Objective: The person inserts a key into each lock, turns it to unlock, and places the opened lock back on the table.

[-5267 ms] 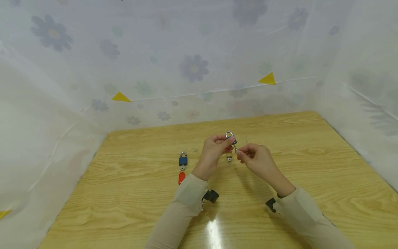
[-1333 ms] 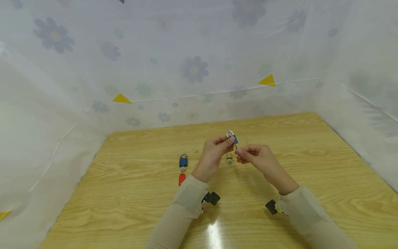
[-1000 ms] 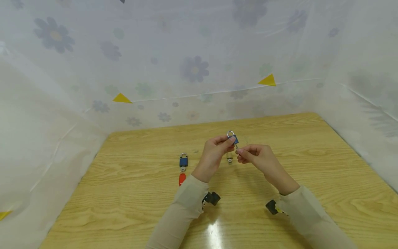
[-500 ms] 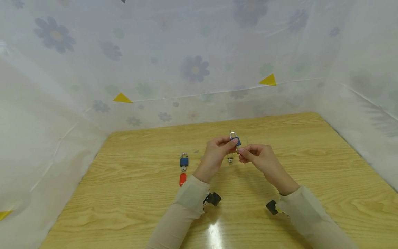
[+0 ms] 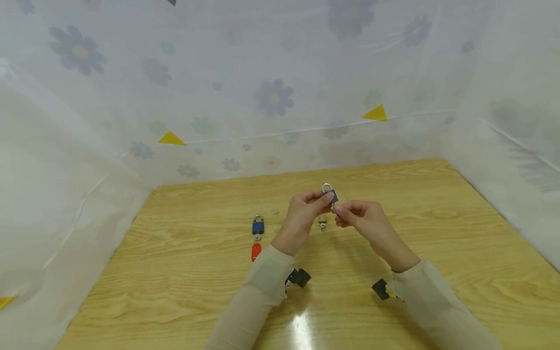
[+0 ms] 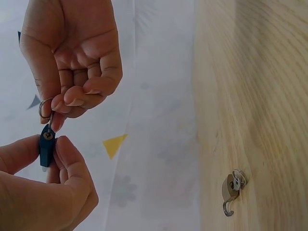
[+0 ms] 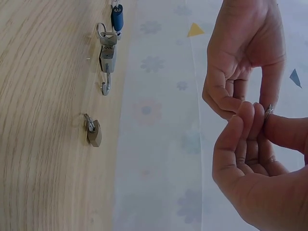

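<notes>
The left hand (image 5: 306,210) pinches the small blue metal padlock (image 5: 331,195) above the counter (image 5: 437,233) while the right hand (image 5: 359,217) pinches the small silver key (image 6: 48,126), seemingly seated in its keyhole, shackle not yet open.

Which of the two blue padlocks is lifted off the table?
The blue padlock pinched in the left hand; the other blue padlock lies flat on the table, above a red tag.

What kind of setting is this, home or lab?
Probably a staged recording booth, not a home. Floral plastic sheeting with yellow triangle markers walls in a bare wooden table; small padlocks lie on it, and both hands work another.
</notes>
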